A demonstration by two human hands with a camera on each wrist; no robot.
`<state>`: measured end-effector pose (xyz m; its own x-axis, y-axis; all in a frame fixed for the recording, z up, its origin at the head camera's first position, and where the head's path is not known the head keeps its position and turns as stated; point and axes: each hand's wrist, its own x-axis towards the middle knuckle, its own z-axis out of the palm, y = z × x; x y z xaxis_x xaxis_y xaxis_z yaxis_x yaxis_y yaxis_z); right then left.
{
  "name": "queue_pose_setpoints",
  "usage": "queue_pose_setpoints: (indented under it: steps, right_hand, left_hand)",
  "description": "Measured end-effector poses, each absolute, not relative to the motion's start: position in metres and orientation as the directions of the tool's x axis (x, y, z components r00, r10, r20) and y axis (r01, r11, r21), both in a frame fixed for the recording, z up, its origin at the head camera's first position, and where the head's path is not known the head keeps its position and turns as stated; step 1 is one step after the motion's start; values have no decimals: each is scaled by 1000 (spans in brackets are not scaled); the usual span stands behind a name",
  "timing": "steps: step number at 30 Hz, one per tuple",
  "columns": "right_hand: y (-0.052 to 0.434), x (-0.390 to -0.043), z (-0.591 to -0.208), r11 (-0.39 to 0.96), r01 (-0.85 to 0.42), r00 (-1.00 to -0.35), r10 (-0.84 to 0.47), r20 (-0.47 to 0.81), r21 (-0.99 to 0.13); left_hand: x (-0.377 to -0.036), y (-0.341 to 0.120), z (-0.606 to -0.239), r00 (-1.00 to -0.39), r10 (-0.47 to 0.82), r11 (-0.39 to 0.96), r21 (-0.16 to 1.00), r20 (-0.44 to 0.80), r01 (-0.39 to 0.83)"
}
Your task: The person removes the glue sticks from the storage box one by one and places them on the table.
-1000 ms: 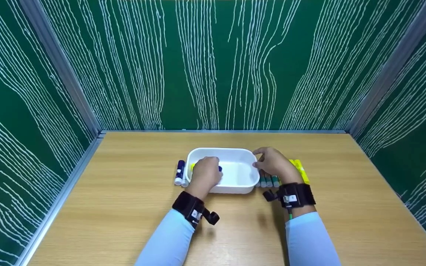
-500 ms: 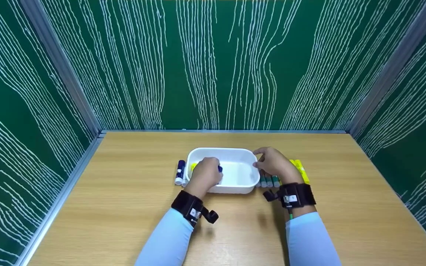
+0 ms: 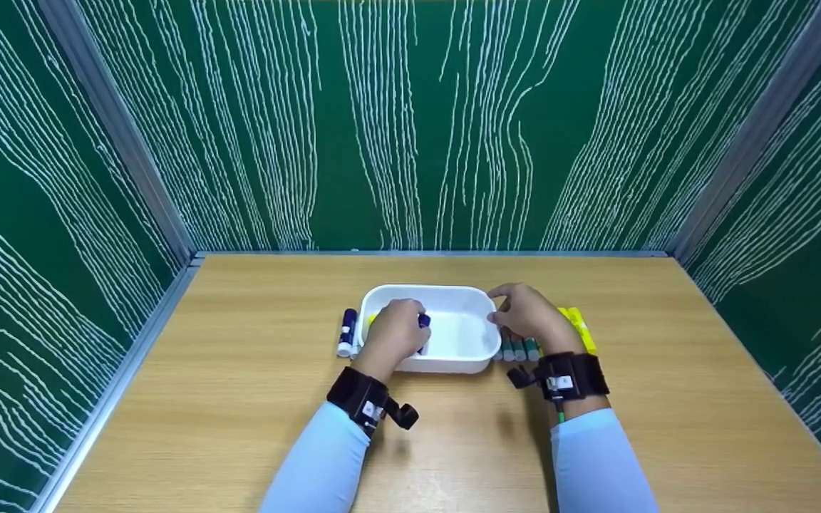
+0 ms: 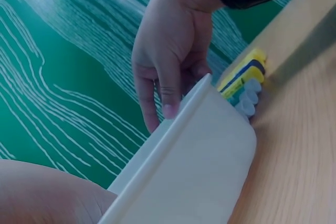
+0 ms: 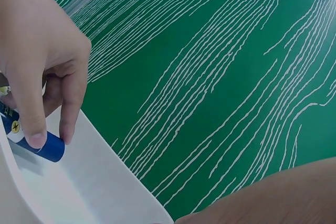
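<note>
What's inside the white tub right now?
Inside the white tub, the left hand holds a blue-capped stick; something yellow shows beside it. The hand covers the rest.

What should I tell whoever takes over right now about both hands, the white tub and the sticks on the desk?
Left hand: inside the white tub, pinching a blue-capped stick at the tub's left end.
Right hand: fingers on the tub's right rim, steadying it.
Done: something yellow already shows in the tub under the left hand.
Left: a blue stick lies on the desk left of the tub; green-capped sticks and yellow sticks lie right of it.
</note>
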<state>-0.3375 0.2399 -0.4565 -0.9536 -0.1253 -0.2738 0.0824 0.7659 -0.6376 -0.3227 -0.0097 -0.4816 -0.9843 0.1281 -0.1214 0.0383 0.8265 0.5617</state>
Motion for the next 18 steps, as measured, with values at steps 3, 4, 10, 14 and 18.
queue_pose_setpoints:
  steps: [3,4,10,14,18]
  right_hand:
    - [240,-338,-457,766,80,-954,-126,-272,-638]
    - [240,-339,-457,765,79,-954,-129,-272,-639]
    - [241,-340,-458,768,60,-955,-142,-260,-638]
    - [240,-341,-458,772,80,-953,-126,-274,-631]
    - [239,-340,-457,774,86,-952,-122,-280,-627]
  left_hand:
    - [-321,-11,-478,-984,133,814,579,-117,42]
    - [-321,-11,-477,-985,136,810,584,-108,48]
    - [-318,-18,-464,-989,138,800,594,-45,85]
    - [-316,-25,-453,-993,111,792,607,-50,58]
    - [-315,-34,-444,-996,90,796,602,-23,58]
